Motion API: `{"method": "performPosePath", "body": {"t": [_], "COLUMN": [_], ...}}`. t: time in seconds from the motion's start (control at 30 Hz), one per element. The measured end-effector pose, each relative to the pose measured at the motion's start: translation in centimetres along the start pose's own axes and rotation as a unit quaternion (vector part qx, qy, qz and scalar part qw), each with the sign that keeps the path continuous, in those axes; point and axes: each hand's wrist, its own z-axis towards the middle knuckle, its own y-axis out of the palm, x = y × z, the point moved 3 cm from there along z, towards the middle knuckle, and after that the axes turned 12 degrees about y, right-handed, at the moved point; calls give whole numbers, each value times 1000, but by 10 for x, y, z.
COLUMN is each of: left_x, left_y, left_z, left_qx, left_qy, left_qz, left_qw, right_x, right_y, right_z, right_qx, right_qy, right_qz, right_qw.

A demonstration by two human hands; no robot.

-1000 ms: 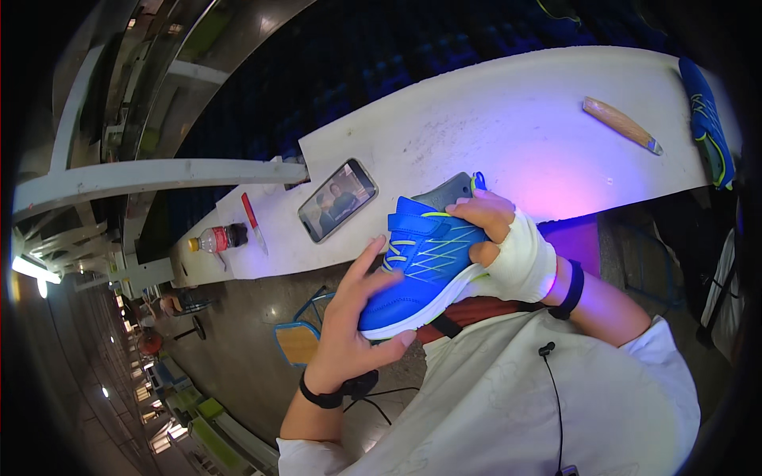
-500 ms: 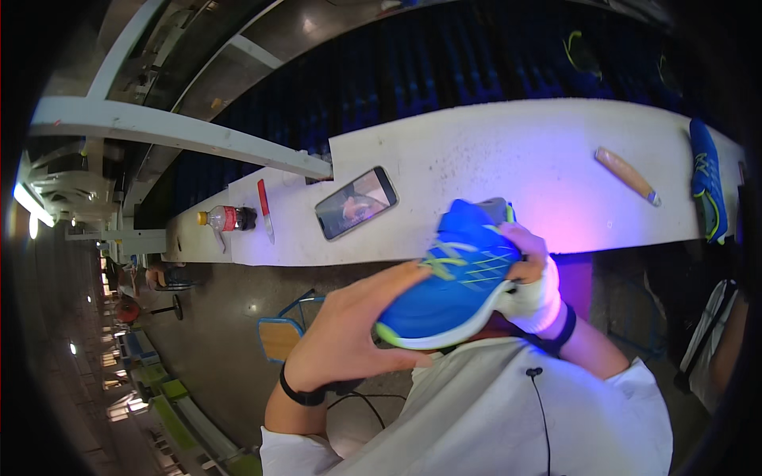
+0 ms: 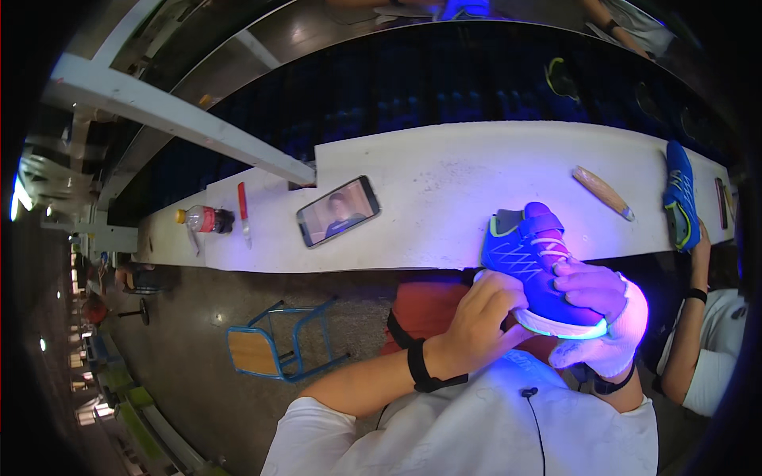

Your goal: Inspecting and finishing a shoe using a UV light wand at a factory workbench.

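Long white worktable [image 3: 413, 190] runs across the view, violet light pooled on its right half; dark conveyor [image 3: 413, 75] along its far side. Pale beam [image 3: 182, 115] slants in from the upper left, its end by the table's far edge. Co-worker at far right, partly in view: white sleeve [image 3: 714, 382] and bare forearm, hand [image 3: 700, 250] at the near end of a second blue shoe [image 3: 680, 190] — cannot tell if it grips. Stool [image 3: 254, 353], blue frame and wooden seat, on the floor below the table's left part.

Main item: blue shoe [image 3: 520, 258], pale sole, held in both hands at the table's near edge, in front of the person's body. Toe points lower right, opening and strap at the upper end; contact with the table unclear. Left hand [image 3: 488, 309] closed on the sole edge, heel side. Right hand [image 3: 607, 313], in a white glove with fingers showing, wrapped round the toe — fingers on top, thumb below.

Smaller stuff, all on the table: phone [image 3: 339, 212], screen lit with a person on it; bottle [image 3: 208, 220] lying down, yellow cap, dark liquid; wooden-handled tool [image 3: 602, 193] with short metal tip, near the second shoe; red-handled knife [image 3: 244, 213] between bottle and phone.
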Motion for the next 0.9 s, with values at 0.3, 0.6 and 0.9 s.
{"method": "performPosePath", "body": {"t": [0.3, 0.6, 0.9], "left_x": [-5, -18, -49], "left_y": [27, 40, 17], "left_z": [20, 58, 55], "left_qx": [26, -191, -229], "left_qy": [4, -1, -26], "left_qz": [52, 178, 131], "left_qw": [998, 965, 964], "right_x": [37, 146, 122], "right_y": [-25, -15, -43], "right_z": [-11, -71, -42], "right_qx": [9, 155, 67], "right_qy": [79, 142, 210], "right_qz": [119, 445, -83], "right_qw": [990, 870, 972]}}
